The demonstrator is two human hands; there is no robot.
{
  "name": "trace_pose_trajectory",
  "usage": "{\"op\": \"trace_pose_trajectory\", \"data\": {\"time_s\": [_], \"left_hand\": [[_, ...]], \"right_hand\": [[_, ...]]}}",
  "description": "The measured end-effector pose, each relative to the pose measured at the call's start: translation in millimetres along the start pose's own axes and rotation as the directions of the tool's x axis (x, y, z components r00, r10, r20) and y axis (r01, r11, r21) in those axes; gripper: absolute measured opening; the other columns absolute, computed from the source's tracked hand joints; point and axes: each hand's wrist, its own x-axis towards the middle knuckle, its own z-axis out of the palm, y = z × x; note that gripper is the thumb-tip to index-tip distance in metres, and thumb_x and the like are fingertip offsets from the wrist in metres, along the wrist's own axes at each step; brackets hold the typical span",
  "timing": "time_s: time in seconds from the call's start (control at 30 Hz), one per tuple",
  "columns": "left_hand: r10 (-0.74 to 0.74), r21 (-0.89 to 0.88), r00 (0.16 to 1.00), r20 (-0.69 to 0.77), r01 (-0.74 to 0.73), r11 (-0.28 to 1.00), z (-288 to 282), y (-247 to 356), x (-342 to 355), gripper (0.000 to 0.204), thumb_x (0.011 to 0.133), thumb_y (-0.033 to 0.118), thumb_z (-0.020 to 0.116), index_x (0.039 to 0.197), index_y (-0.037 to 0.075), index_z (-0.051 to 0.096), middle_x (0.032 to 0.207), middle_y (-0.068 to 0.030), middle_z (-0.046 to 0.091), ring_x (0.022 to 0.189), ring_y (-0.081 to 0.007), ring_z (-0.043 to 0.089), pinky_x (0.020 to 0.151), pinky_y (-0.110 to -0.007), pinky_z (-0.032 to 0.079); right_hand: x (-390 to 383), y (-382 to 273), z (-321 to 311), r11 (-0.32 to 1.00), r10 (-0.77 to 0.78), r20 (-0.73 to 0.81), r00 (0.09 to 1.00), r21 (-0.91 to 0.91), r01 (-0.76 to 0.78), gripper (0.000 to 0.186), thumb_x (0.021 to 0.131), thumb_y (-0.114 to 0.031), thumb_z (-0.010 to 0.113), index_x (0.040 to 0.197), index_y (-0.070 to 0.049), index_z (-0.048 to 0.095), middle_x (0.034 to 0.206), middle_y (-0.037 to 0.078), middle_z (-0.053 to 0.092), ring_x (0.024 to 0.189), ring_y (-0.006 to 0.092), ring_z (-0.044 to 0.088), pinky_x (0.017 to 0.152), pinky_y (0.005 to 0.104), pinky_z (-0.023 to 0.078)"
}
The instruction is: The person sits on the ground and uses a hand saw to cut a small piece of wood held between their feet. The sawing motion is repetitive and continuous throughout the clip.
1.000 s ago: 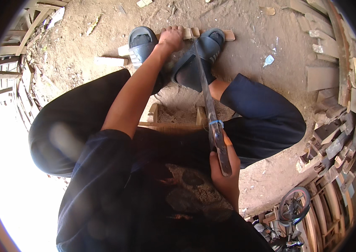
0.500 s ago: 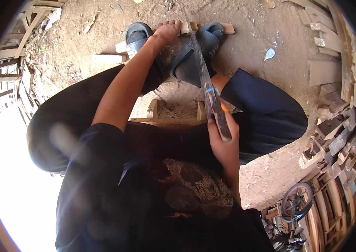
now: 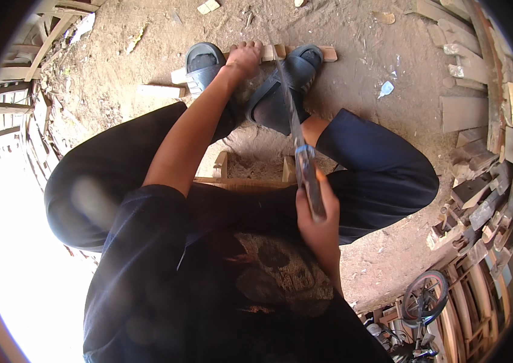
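My left hand [image 3: 244,59] presses down with curled fingers on a short wooden strip [image 3: 329,53] lying across the dirt between and under my sandalled feet [image 3: 297,75]. My right hand [image 3: 320,224] is closed round the handle of a long handsaw [image 3: 295,118], which has a blue binding where blade meets handle. The blade runs forward past my right foot and crosses the strip just right of my left hand. Beneath me, between my bent legs, is a low wooden plank seat [image 3: 232,181] with short blocks.
Loose offcuts [image 3: 161,91] and small litter lie on the dirt floor [image 3: 365,85]. Stacks of boards [image 3: 480,187] line the right side, with a bicycle wheel [image 3: 422,296] at lower right. Weathered slatted timber [image 3: 23,91] stands at the left beside bright glare.
My right hand has pushed the saw forward since a second ago, then drawn it slightly back in the last half second. My left hand stays on the strip.
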Motion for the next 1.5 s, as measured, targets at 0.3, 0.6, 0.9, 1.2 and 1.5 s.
{"op": "trace_pose_trajectory", "data": {"time_s": [0.3,0.6,0.9,1.2,1.5], "left_hand": [[-0.052,-0.043,0.997,-0.056,0.049,0.998,2.5,-4.0,11.9,0.041,0.085,0.020,0.053,0.123,0.004,0.046,0.123,-0.0151,0.055,0.118,-0.0311,0.051,0.094,-0.046,0.041],[-0.032,-0.037,0.999,-0.018,0.032,0.999,1.6,0.7,9.4,0.038,0.087,0.018,0.050,0.121,0.003,0.047,0.122,-0.0166,0.055,0.116,-0.0321,0.052,0.094,-0.046,0.042],[0.028,0.078,0.998,-0.050,-0.024,0.997,-3.9,0.2,-5.0,0.035,0.084,0.016,0.053,0.116,0.003,0.048,0.118,-0.0164,0.055,0.111,-0.0322,0.053,0.091,-0.045,0.042],[-0.030,0.035,0.998,-0.051,0.031,0.999,1.2,8.0,6.8,0.040,0.082,0.016,0.056,0.118,0.002,0.046,0.119,-0.0182,0.053,0.114,-0.0332,0.051,0.093,-0.048,0.040],[-0.042,0.015,0.996,-0.085,0.043,0.999,0.2,0.4,10.0,0.070,0.076,0.053,0.068,0.122,0.004,0.046,0.121,-0.0142,0.055,0.117,-0.0307,0.051,0.093,-0.046,0.043]], "right_hand": [[21.7,-0.5,31.4,0.999,-0.040,-0.056,0.998,0.023,0.041,0.055,0.083,0.001,0.053,0.136,-0.002,0.041,0.084,0.020,0.064,0.079,0.0309,0.068,0.071,0.0332,0.051],[16.4,12.2,25.6,0.990,-0.138,-0.061,0.989,-0.029,0.136,0.052,0.082,0.000,0.055,0.133,0.000,0.044,0.087,0.020,0.065,0.080,0.0285,0.069,0.073,0.0313,0.050],[1.6,21.0,32.5,0.999,-0.010,-0.003,1.000,0.048,0.010,0.053,0.082,0.001,0.053,0.134,0.002,0.043,0.097,0.022,0.063,0.080,0.0305,0.067,0.076,0.0337,0.050],[-36.6,22.9,15.8,0.999,-0.025,0.019,1.000,-0.038,0.025,0.052,0.084,0.001,0.053,0.134,0.006,0.040,0.118,0.026,0.057,0.105,0.0303,0.061,0.085,0.0325,0.047],[-6.7,11.1,19.1,0.999,0.051,0.021,0.998,-0.018,-0.050,0.054,0.083,-0.001,0.052,0.136,-0.001,0.042,0.094,0.021,0.065,0.077,0.0262,0.068,0.068,0.0320,0.050]]}}
